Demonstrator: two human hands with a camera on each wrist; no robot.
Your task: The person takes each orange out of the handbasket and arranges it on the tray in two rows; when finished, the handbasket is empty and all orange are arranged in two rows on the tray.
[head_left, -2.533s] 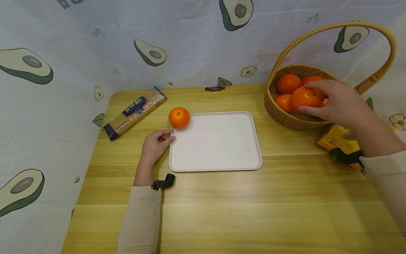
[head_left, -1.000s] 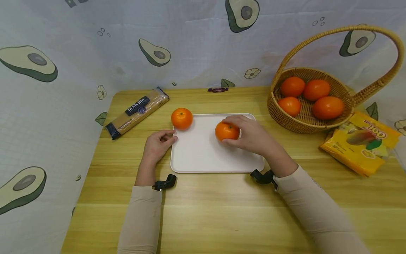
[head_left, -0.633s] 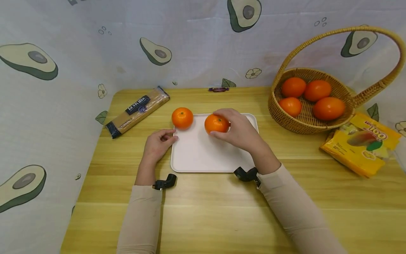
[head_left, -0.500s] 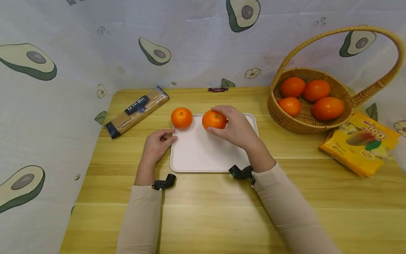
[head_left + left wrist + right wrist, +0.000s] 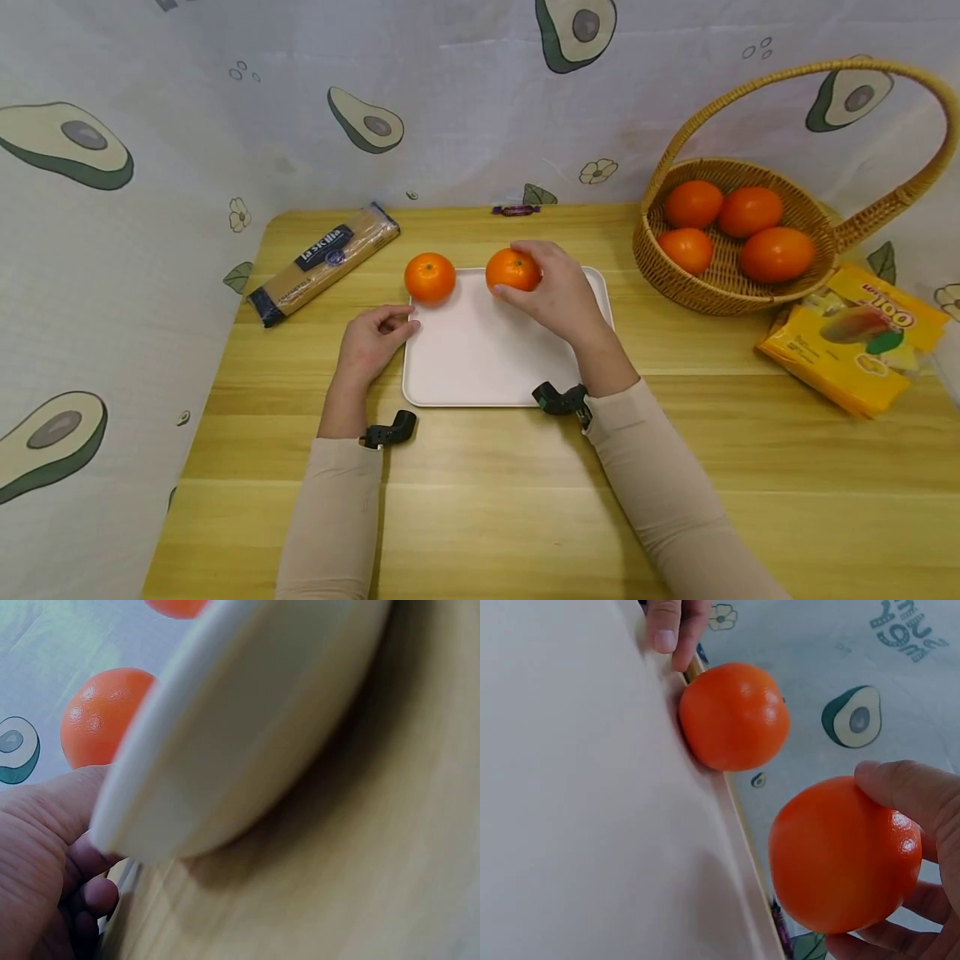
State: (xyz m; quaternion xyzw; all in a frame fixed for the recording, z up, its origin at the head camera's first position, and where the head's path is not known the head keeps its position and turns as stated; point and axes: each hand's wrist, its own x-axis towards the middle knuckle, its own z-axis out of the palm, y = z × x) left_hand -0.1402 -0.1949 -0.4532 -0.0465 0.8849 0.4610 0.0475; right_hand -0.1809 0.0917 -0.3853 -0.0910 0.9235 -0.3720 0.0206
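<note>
My right hand (image 5: 558,292) grips an orange (image 5: 513,271) between thumb and fingers, over the far rim of a white rectangular tray (image 5: 487,367). In the right wrist view that held orange (image 5: 840,859) hangs apart from the tray, whose surface shows a shadow. A second orange (image 5: 430,279) sits at the tray's far left corner. My left hand (image 5: 369,346) pinches the tray's left rim just in front of that orange. The left wrist view has the thumb of the left hand (image 5: 45,832) against the rim, with the other fingers curled below, partly hidden.
A wicker basket (image 5: 686,287) with a tall handle and several oranges stands at the back right. Beside it lies a yellow snack bag (image 5: 855,342). A pasta packet (image 5: 324,265) is at the back left, and a purple wrapped candy (image 5: 516,211) near the back edge.
My right hand has taken an orange out of the basket and carried it left over the tray, then a little farther back. The left hand stays at the tray's rim.
</note>
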